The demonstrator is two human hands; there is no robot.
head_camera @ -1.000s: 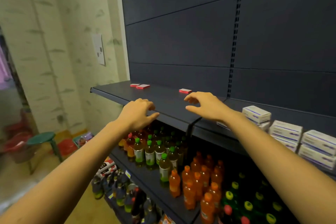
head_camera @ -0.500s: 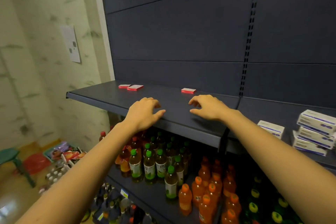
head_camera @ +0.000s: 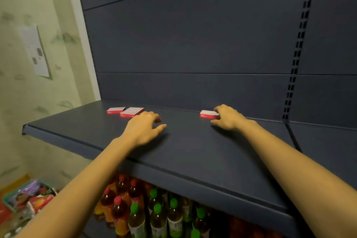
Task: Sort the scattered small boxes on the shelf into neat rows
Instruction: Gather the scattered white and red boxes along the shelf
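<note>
Three small flat red-and-white boxes lie on the dark shelf (head_camera: 193,152). Two are at the back left: one box (head_camera: 115,110) and a second box (head_camera: 131,111) touching it. The third box (head_camera: 208,114) lies alone to the right. My left hand (head_camera: 143,128) hovers palm down with loosely curled fingers just in front of the second box, and it holds nothing. My right hand (head_camera: 229,118) is at the right end of the third box, fingers behind it and thumb in front, pinching it.
The shelf's dark back panel rises right behind the boxes. A slotted upright (head_camera: 295,60) divides the shelf from the bay to the right. Bottles with green caps (head_camera: 157,216) and red caps (head_camera: 117,201) stand on the shelf below. Packaged goods (head_camera: 29,199) lie on the floor at left.
Both hands have moved from the shelf's front edge back toward the boxes. The right hand has reached the lone box and closed around its end. The view came closer.
</note>
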